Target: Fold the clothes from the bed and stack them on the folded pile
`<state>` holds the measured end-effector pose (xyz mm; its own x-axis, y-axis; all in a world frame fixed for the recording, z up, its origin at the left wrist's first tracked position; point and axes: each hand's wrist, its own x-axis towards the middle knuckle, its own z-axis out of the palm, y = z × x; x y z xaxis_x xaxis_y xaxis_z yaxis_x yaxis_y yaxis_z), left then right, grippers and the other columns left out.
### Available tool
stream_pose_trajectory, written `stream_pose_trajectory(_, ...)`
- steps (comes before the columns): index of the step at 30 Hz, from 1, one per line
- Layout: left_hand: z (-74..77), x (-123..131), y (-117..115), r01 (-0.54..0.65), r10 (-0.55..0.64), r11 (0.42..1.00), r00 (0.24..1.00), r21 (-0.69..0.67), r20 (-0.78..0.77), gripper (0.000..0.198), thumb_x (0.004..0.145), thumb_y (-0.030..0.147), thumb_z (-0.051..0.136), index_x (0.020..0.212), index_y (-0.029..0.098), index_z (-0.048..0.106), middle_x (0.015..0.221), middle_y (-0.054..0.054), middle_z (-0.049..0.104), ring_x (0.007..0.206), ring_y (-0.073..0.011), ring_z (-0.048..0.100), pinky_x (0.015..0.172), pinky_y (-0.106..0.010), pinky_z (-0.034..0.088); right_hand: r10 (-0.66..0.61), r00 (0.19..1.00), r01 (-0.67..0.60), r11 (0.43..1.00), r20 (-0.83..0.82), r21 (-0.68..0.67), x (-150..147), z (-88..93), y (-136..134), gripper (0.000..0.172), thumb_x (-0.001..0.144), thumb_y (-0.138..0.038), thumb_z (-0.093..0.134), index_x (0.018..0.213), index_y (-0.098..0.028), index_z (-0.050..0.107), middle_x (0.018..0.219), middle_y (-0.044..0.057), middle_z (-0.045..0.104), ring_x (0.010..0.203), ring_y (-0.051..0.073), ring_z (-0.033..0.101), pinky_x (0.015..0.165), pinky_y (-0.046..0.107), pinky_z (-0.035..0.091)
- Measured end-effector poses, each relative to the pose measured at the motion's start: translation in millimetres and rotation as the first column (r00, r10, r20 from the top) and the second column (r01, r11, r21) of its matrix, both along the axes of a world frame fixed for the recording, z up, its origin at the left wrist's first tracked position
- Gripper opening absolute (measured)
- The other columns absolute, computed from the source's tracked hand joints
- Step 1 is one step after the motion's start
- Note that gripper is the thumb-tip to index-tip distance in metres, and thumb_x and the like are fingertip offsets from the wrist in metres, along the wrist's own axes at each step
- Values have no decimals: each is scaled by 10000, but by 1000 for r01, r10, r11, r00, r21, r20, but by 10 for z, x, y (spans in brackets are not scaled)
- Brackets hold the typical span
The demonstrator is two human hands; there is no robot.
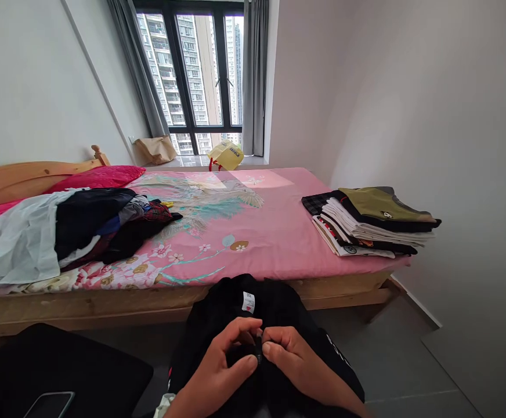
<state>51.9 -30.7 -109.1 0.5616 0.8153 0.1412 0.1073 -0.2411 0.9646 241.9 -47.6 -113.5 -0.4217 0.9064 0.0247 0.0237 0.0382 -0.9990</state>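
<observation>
A black garment point(274, 296) is spread out in front of me, up against the near side of the bed, with a white label point(248, 302) showing near its top. My left hand point(224, 363) curls round a bit of its dark cloth, thumb and forefinger at the middle. Close beside it, my right hand point(290, 357) pinches the same narrow dark strip between thumb and bent fingers. The two hands' fingertips nearly meet there. Exactly which part of the garment lies between them is too dark to make out. White lettering runs along the garment's right side.
A neat stack of folded shirts point(366, 220) sits at the bed's right end. On the left lies a loose heap of clothes point(118, 223). A yellow bag point(227, 155) and a brown paper bag point(155, 150) rest by the window. A phone point(50, 404) lies on a black surface at lower left.
</observation>
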Motion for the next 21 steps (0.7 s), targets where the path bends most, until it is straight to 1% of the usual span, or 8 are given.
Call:
stream_pose_trajectory(2, 8, 18, -19, -33, 37, 988, 999, 150, -19, 289, 809, 279, 613, 1098, 267, 598, 1072, -32, 595, 994, -164, 564, 879, -284, 455, 11, 1000, -11, 999, -2, 31, -7, 33, -19, 245, 896, -293, 405, 694, -159, 442, 673, -31, 362, 639, 84, 318, 588, 214, 294)
stream_pose_trajectory(5, -10, 52, -27, -113, 129, 925, 991, 362, -21, 185, 792, 171, 625, 958, 253, 621, 1015, -23, 620, 953, -139, 597, 835, -255, 494, -6, 999, 4, 999, 46, 50, -6, 42, -46, 287, 925, -363, 389, 723, -166, 440, 678, -33, 347, 633, 86, 299, 576, 220, 281)
stream_pose_trajectory(8, -37, 62, -13, -145, 183, 802, 983, 579, -8, 202, 770, 66, 613, 890, 227, 591, 932, -21, 640, 927, -131, 604, 804, -255, 517, -49, 997, 44, 996, 63, 82, -9, 13, -62, 336, 933, -416, 374, 711, -168, 423, 670, -32, 348, 629, 89, 291, 572, 229, 275)
stream_pose_trajectory(11, -61, 45, 14, -123, 190, 627, 982, 769, 2, 243, 739, 5, 615, 881, 200, 580, 916, -38, 661, 958, -157, 601, 829, -308, 524, -114, 993, 113, 991, 9, 68, -27, -10, -55, 355, 931, -433, 380, 693, -170, 406, 664, -32, 338, 628, 91, 288, 581, 230, 285)
stream_pose_trajectory(13, -76, 29, 32, -106, 199, 532, 980, 840, -3, 261, 727, -9, 622, 897, 185, 587, 957, -59, 673, 1001, -182, 600, 846, -339, 527, -151, 987, 153, 988, -58, 26, -41, -6, -44, 357, 927, -432, 390, 679, -176, 377, 656, -35, 307, 621, 90, 271, 576, 228, 283)
stream_pose_trajectory(15, -92, 16, 43, -89, 199, 482, 980, 872, -9, 263, 727, -12, 622, 911, 174, 595, 1007, -80, 677, 1052, -204, 592, 854, -356, 533, -162, 981, 162, 987, -111, -14, -49, 11, -36, 359, 926, -431, 394, 672, -182, 348, 650, -38, 276, 615, 89, 250, 566, 226, 275)
stream_pose_trajectory(18, -109, 12, 46, -71, 182, 454, 983, 888, -15, 275, 728, -21, 618, 935, 159, 601, 1026, -92, 678, 1080, -209, 583, 858, -353, 540, -162, 980, 161, 987, -111, -17, -53, 38, -39, 370, 919, -440, 403, 662, -185, 325, 649, -40, 259, 613, 89, 235, 560, 228, 267)
stream_pose_trajectory(21, -101, 35, 39, -90, 194, 445, 981, 891, 2, 275, 737, -21, 609, 947, 157, 610, 943, -71, 689, 1001, -182, 611, 847, -336, 546, -194, 978, 195, 981, -74, 3, -65, 38, -54, 377, 912, -444, 409, 652, -185, 322, 644, -40, 263, 610, 89, 237, 554, 229, 266)
